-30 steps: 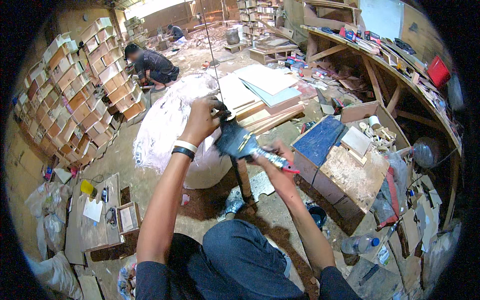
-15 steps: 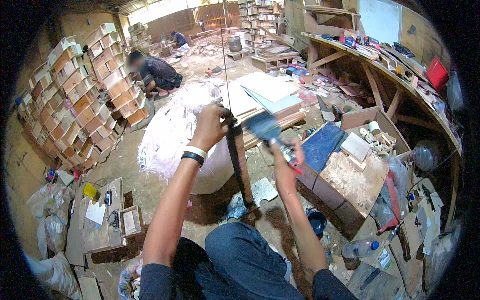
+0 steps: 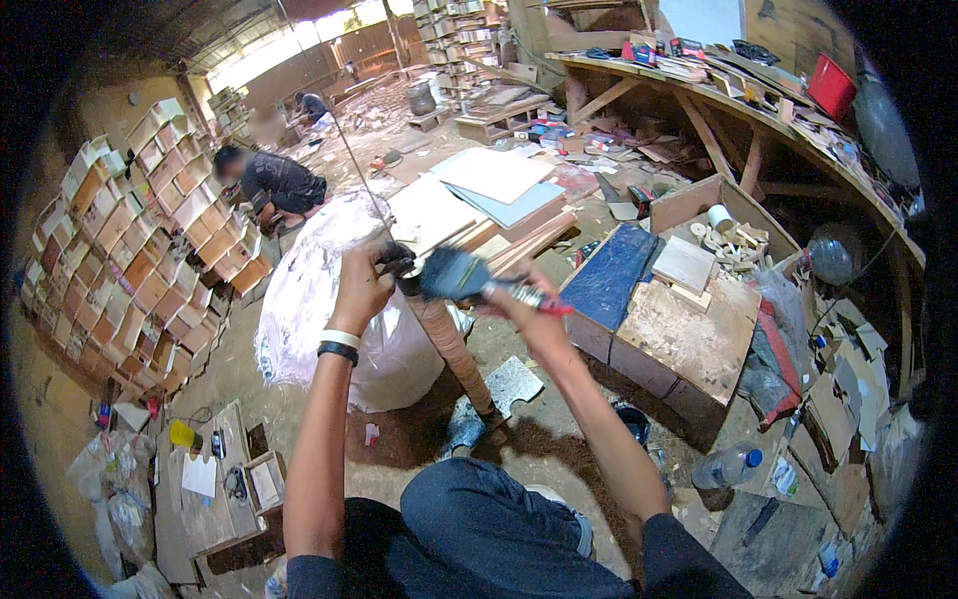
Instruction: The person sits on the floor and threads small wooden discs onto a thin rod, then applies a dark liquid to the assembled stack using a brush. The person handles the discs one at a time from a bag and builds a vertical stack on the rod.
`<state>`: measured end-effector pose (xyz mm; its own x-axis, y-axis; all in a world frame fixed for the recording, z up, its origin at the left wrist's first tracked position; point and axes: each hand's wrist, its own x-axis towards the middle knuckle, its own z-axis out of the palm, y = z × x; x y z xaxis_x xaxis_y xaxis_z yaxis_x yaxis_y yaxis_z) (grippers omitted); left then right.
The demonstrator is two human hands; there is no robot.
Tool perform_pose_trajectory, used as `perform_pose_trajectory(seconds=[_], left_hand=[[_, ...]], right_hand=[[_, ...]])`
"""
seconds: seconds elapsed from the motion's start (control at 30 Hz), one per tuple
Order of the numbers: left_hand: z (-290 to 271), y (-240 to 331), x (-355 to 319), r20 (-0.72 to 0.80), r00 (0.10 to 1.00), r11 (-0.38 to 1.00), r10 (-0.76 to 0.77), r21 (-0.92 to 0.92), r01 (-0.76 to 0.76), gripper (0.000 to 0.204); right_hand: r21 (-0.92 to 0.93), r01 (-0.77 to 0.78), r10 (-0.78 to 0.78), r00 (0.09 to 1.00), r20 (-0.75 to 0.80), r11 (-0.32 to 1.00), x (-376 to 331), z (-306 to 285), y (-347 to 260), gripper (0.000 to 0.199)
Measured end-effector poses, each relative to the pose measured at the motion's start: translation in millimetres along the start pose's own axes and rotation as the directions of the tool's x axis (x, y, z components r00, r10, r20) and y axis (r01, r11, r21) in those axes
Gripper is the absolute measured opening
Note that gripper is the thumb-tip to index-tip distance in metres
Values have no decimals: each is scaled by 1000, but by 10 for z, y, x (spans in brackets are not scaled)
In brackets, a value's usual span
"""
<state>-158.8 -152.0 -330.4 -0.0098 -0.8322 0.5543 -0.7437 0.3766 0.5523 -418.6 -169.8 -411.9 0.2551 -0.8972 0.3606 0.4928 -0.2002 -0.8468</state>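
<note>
I am watching from the head view, centre of frame. My left hand (image 3: 361, 288) is wrapping closed around the top of a wooden post (image 3: 451, 349), which is standing slightly tilted, its long axis running from upper left down to lower right toward a base on the dirt floor. My right hand (image 3: 527, 307) is clamped on the red handle of a paintbrush (image 3: 469, 277); the brush is lying nearly level across the frame, handle end pointing right, dark bristles pointing left and meeting the post top just beside the left-hand fingers. A white sack (image 3: 319, 299) is sitting behind the post, left of centre. A blue panel (image 3: 611, 275) is leaning on a wooden box at centre right.
</note>
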Motion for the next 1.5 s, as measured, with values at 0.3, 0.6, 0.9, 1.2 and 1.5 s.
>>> perform_pose_trajectory(seconds=[0.3,0.6,0.9,1.2,1.5], left_hand=[[-157,-43,-208,103,994,981,-19,-190,38,36],[-272,32,-372,144,990,968,-13,-246,49,26],[-332,62,-460,103,994,961,46,-276,-16,34],[-313,142,-450,129,977,965,168,-226,-136,34],[-290,126,-386,140,966,967,216,-167,-192,34]], right_hand=[[50,90,-78,975,-206,995,137,8,5,27],[175,-85,50,979,197,981,24,-138,-148,27],[-142,63,19,859,512,988,-69,-191,-215,28],[137,-314,266,920,287,940,304,-271,7,69],[271,-153,112,980,163,950,407,-345,69,42]])
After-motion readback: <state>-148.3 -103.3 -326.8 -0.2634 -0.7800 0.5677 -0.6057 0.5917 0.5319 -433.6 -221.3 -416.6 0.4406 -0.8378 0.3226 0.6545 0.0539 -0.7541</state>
